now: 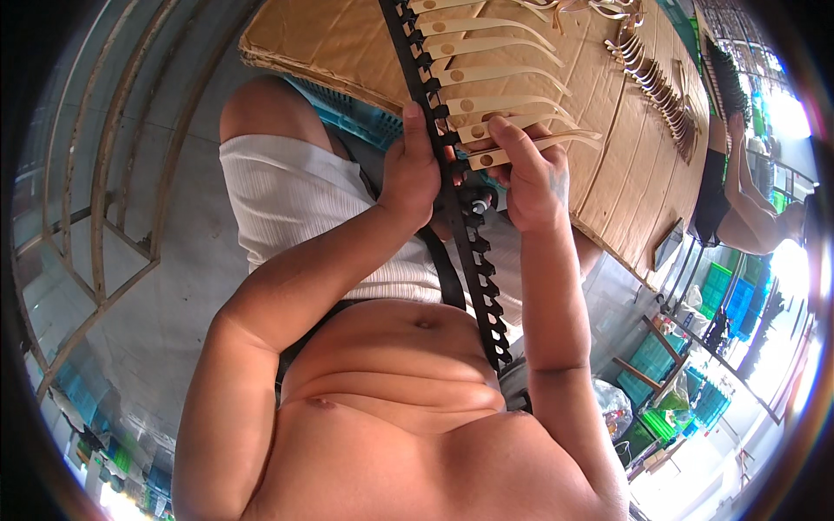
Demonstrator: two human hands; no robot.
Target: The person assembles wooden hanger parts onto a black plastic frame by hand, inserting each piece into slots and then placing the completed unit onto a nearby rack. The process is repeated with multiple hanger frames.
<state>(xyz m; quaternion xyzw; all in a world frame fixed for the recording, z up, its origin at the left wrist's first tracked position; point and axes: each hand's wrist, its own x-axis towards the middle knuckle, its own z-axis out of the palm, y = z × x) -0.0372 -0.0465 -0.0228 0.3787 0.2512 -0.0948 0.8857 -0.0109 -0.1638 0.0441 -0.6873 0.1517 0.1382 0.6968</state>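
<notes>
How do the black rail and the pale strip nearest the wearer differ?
Colour: the rail is black; the strip is cream with a round brown spot.
Length: the rail runs from the top edge down beside the belly; the strip is far shorter.
Shape: the rail looks nearly straight, with notches along one side; the strip is slightly curved and narrows toward its free end.
Both are slender.
</notes>
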